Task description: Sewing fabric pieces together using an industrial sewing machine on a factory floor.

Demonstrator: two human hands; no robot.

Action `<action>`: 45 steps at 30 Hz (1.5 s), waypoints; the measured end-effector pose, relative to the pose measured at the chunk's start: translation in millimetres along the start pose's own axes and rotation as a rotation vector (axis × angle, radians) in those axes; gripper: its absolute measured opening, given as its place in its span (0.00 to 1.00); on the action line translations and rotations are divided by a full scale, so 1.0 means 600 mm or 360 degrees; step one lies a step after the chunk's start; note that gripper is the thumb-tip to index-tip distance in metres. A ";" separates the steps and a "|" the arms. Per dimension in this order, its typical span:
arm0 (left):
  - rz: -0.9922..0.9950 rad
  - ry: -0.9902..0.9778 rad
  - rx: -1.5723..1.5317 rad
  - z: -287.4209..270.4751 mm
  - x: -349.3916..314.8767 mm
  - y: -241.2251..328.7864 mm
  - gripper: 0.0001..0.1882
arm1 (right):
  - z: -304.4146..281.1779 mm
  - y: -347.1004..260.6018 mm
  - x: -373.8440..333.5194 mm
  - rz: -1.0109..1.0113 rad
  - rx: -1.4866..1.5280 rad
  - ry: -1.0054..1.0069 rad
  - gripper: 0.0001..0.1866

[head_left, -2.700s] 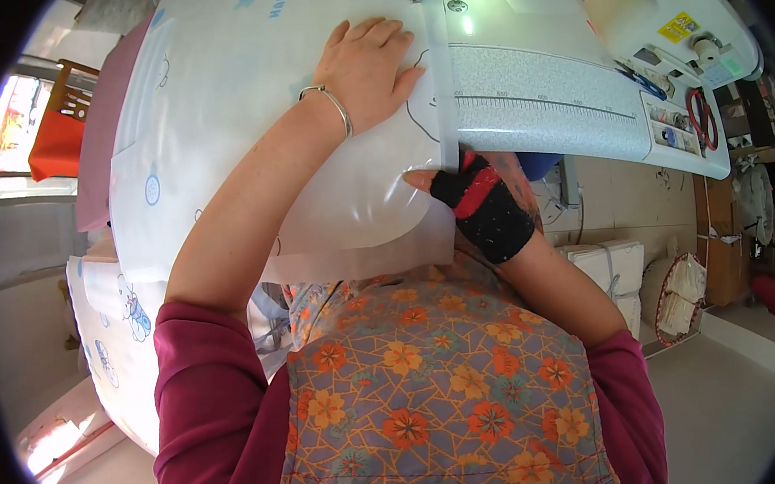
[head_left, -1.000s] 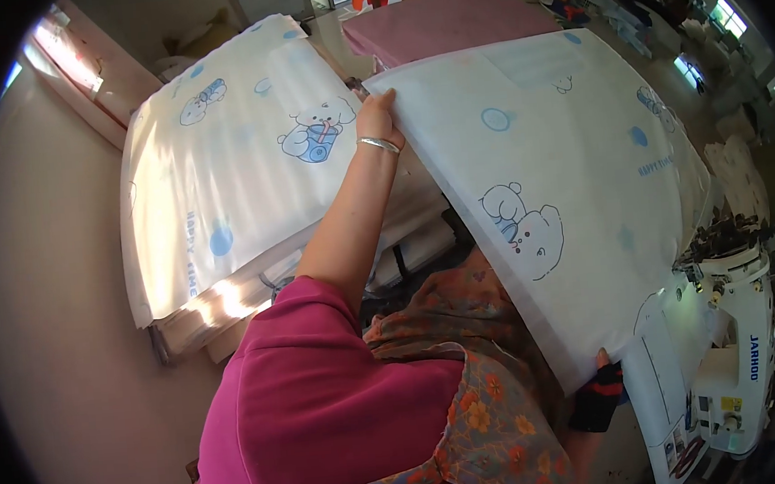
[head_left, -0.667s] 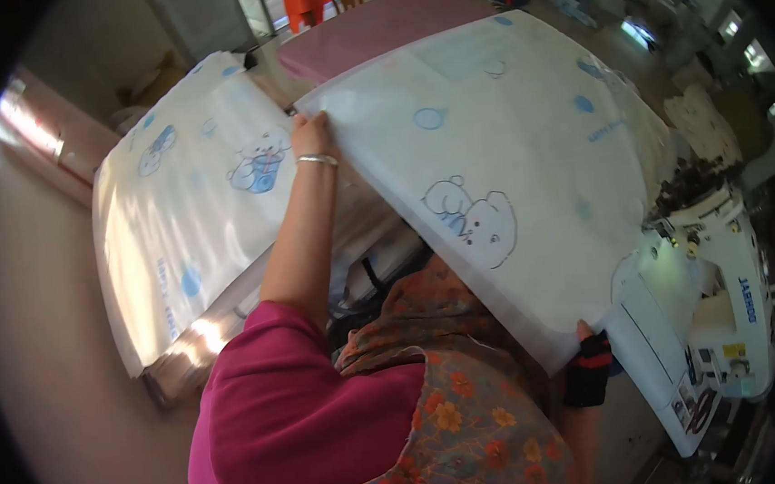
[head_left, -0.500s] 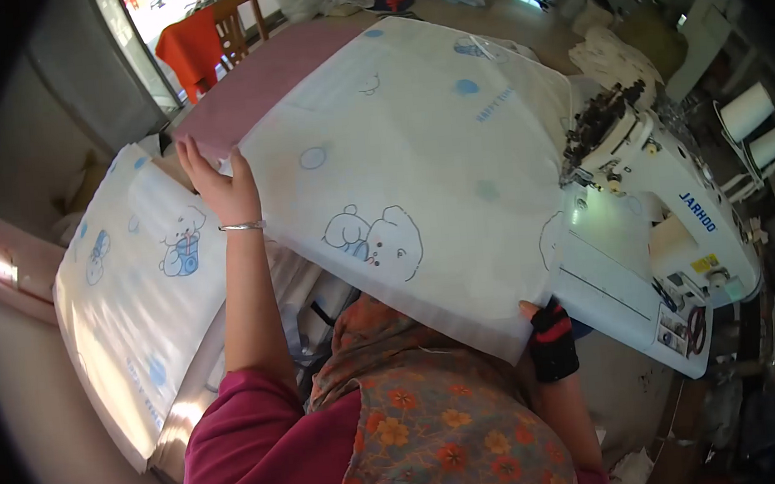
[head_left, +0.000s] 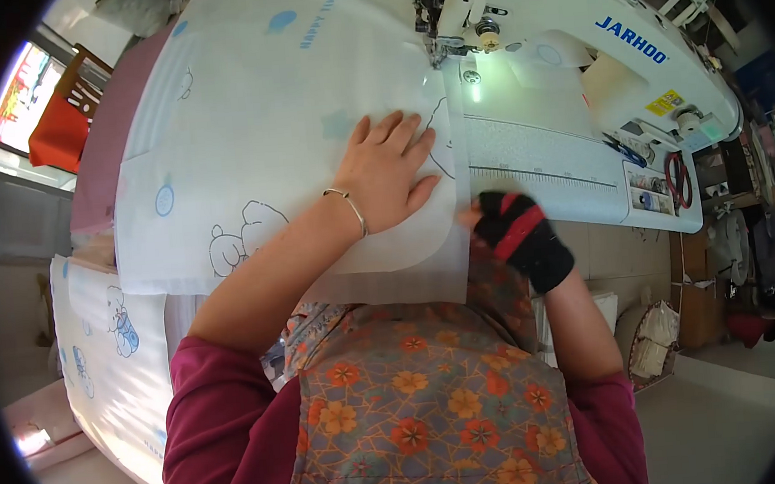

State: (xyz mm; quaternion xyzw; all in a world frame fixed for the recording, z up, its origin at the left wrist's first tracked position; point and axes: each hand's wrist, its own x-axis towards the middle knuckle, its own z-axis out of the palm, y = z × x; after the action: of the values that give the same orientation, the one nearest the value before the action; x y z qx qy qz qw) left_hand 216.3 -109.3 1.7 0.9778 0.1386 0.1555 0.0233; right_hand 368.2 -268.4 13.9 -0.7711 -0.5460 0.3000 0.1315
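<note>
A large white sheet (head_left: 244,153), printed with cartoon animals and blue shapes, lies over the work surface up to the sewing machine (head_left: 560,10). Its rounded near corner rests over a more see-through layer (head_left: 391,285). My left hand (head_left: 389,171) presses flat on the sheet near its right edge, fingers spread, a silver bangle on the wrist. At that edge, my right hand (head_left: 519,236), in a black and red fingerless glove, has its fingers curled and pinching the layers' border; the fingertips are slightly blurred. The machine's needle area (head_left: 436,52) sits just beyond, lit by a lamp.
Right of the sheet runs the machine bed (head_left: 536,162) with a ruler scale, dark-handled snips (head_left: 624,150) and red-handled scissors (head_left: 677,174). Another printed sheet (head_left: 110,355) hangs at the left. A wooden chair with an orange cloth (head_left: 60,131) stands at the far left.
My left hand has moved from the sheet's left edge to flat near its right edge. The sheet now lies flatter beside the needle. The view has turned toward the machine.
</note>
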 end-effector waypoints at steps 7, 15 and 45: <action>0.0015 -0.0058 -0.0061 -0.005 0.006 -0.002 0.28 | -0.047 0.051 0.161 -0.1064 -0.0407 0.0942 0.14; 0.0054 -0.0039 -0.0078 0.001 0.027 -0.058 0.27 | -0.031 0.039 0.179 -0.1126 -0.0499 0.1023 0.18; -0.0293 0.0370 0.0545 -0.107 -0.302 -0.230 0.24 | -0.004 -0.007 0.106 -0.0970 -0.0526 0.0916 0.16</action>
State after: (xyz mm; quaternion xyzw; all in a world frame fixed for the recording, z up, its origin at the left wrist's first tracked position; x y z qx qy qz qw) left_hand -5.5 -27.1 -3.4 0.9262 0.2535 0.2384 -0.1450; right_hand 380.7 -207.9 -1.9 -0.6379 -0.7299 -0.0702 0.2353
